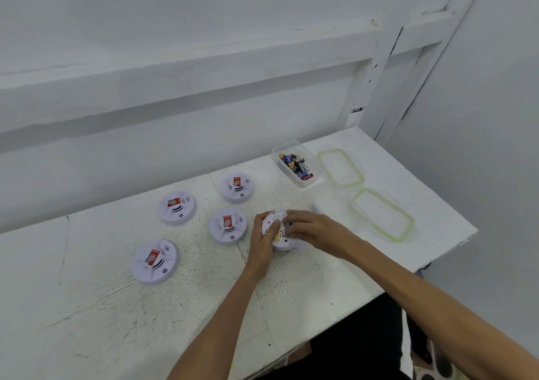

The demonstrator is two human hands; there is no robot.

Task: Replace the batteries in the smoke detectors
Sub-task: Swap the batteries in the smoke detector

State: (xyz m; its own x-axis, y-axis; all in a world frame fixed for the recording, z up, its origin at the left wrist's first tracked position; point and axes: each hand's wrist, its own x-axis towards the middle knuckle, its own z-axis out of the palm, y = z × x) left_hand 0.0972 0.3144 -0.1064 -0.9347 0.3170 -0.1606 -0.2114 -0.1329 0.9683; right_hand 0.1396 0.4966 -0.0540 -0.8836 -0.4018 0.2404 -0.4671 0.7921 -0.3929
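While steadying the round white plastic smoke detector (287, 245) underside-up at the right-middle of the scuffed white table (204, 306), grips its left rim with the left hand (262, 242), thumb across the back, apparently to stop it sliding. Curls the right hand (309, 231) onto the middle of that back, likely at the battery bay; cannot tell whether a cell is pinched beneath. Shows four other round white detectors (228, 225) face-up to the left, apart from one another, probably set out in turn. Has the clear plastic tub of mixed batteries (297, 164) behind, open and within the right hand's reach, with two clear green-rimmed lids (382, 215) laid aside to its right.
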